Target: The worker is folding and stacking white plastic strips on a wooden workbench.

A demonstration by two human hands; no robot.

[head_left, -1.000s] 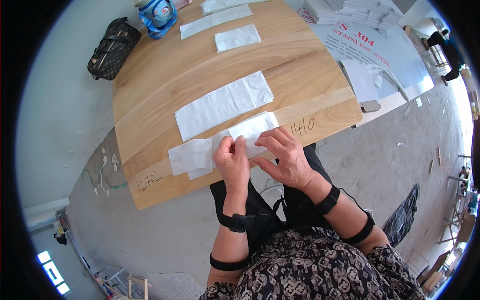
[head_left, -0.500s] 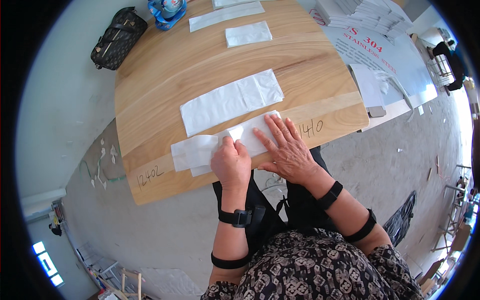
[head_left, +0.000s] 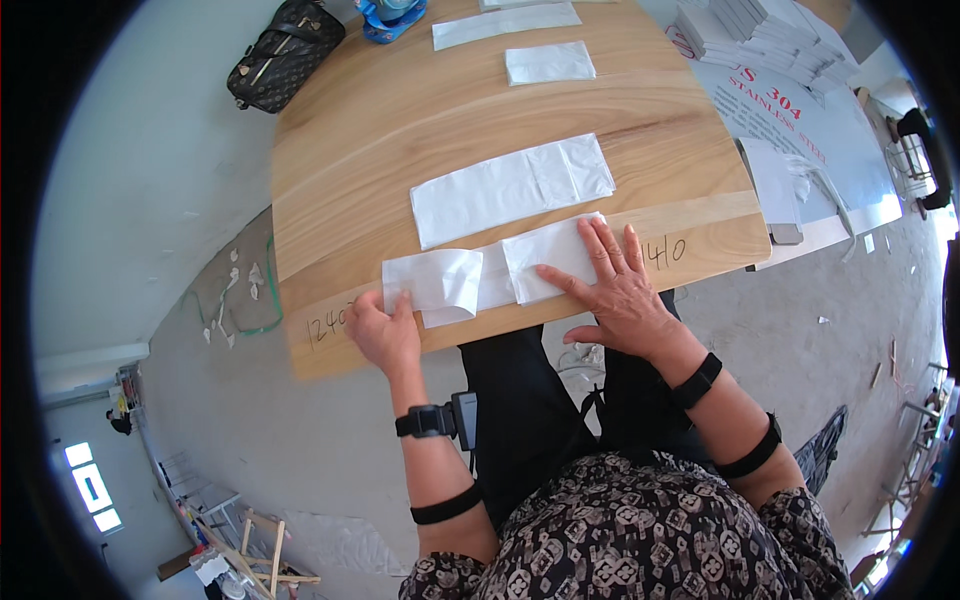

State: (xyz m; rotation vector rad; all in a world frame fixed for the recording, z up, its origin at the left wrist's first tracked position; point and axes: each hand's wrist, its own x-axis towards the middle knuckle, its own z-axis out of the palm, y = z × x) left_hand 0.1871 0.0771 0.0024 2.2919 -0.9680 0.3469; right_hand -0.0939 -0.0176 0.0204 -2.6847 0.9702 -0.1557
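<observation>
A thin white folded sheet (head_left: 547, 262) lies along the near edge of the wooden table, its two end flaps turned in toward the middle. The left flap (head_left: 432, 282) has a curled, raised inner edge. My right hand (head_left: 622, 300) rests flat on the right flap, fingers spread. At the left end, my left hand (head_left: 385, 332) is closed with its fingers curled, thumb and finger at the sheet's left corner. Just beyond lies a longer white folded sheet (head_left: 510, 190), touched by neither hand.
Farther across the table (head_left: 660, 130) lie a small white folded sheet (head_left: 549, 63) and a long one (head_left: 507, 26). A dark patterned bag (head_left: 287, 55) and a blue object (head_left: 392, 18) sit at the far left. White stacked panels (head_left: 770, 40) stand beyond the right side.
My left hand has moved left from the sheet's middle to its left end, and the left flap now curls up. My right hand still presses the right part. The view has shifted.
</observation>
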